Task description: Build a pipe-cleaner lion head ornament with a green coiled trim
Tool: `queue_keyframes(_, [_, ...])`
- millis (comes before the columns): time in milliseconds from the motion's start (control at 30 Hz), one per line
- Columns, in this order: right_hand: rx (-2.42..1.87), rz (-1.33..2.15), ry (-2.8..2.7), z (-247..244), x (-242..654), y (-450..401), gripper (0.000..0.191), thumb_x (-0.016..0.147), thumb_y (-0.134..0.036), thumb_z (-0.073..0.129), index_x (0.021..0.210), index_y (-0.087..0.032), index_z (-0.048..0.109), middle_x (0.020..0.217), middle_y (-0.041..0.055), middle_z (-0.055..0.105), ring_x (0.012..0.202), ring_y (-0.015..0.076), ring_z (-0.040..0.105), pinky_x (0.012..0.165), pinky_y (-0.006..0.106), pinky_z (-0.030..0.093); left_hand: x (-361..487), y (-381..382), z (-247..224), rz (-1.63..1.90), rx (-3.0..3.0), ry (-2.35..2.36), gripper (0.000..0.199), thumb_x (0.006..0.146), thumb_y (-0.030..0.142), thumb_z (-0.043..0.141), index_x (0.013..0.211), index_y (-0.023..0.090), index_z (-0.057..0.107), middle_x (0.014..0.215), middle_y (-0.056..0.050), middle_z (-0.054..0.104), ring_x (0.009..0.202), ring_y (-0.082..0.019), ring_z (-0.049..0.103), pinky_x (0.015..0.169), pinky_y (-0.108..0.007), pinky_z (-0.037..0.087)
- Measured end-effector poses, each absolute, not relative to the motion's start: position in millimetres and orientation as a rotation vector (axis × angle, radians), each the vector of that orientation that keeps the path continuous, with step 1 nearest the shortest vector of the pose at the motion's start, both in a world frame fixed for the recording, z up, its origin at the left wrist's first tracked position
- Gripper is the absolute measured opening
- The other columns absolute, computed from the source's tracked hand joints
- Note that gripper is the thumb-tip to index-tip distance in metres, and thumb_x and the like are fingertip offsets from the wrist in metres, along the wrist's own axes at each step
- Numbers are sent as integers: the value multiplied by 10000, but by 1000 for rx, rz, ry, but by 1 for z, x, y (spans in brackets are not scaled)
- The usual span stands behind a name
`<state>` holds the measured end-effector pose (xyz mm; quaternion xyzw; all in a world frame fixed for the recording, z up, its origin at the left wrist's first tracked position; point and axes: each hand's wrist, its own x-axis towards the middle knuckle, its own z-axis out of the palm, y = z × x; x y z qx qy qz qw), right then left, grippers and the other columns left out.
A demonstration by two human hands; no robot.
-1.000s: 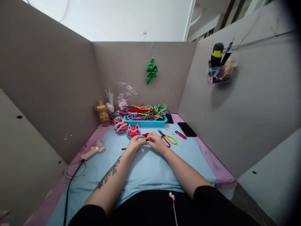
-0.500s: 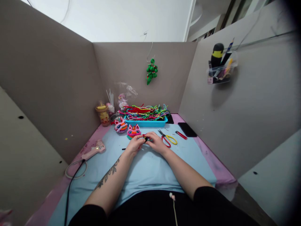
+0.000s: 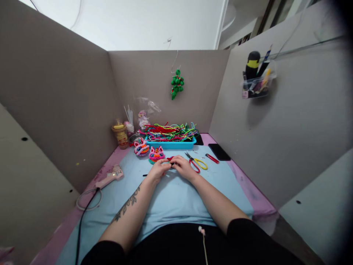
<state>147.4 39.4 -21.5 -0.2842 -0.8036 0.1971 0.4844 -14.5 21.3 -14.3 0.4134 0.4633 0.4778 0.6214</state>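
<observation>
Both hands meet over the blue cloth at the middle of the table. My left hand and my right hand have their fingers closed on a small red and black piece, mostly hidden between the fingertips. Just behind my left hand sits a pink fuzzy animal head with an orange muzzle and pointed ears. A similar fuzzy head rests farther back to the left. Right of my right hand lie scissors with one red and one yellow handle, blades apart.
A blue tray heaped with colourful fuzzy stems stands at the back. A pink glue gun with its cord is at left, near a yellow-lidded cup. A red cutter and black phone lie right. Grey panels enclose the table.
The small piece has turned slightly between my fingers, with more red showing behind them and less black. Both hands stay in nearly the same place.
</observation>
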Motion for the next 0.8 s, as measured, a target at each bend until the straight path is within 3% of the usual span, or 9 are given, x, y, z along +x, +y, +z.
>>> queue_keyframes(533, [-703, 492, -1937, -21, 146, 38, 239, 775, -104, 547, 969, -209, 638, 964, 69, 613, 923, 181, 572, 825, 344, 473, -14, 22, -15, 1143, 999, 1083, 543, 491, 323, 811, 932, 154, 543, 549, 45, 564, 428, -59, 401, 413, -198, 190])
queue_keyframes(800, [-721, 474, -1954, -17, 148, 36, 128, 776, -112, 542, 845, -202, 603, 857, 46, 597, 831, 170, 554, 759, 319, 457, -14, 20, -14, 1142, 1004, 1070, 545, 483, 298, 819, 937, 146, 558, 552, 45, 563, 415, -50, 381, 427, -201, 208])
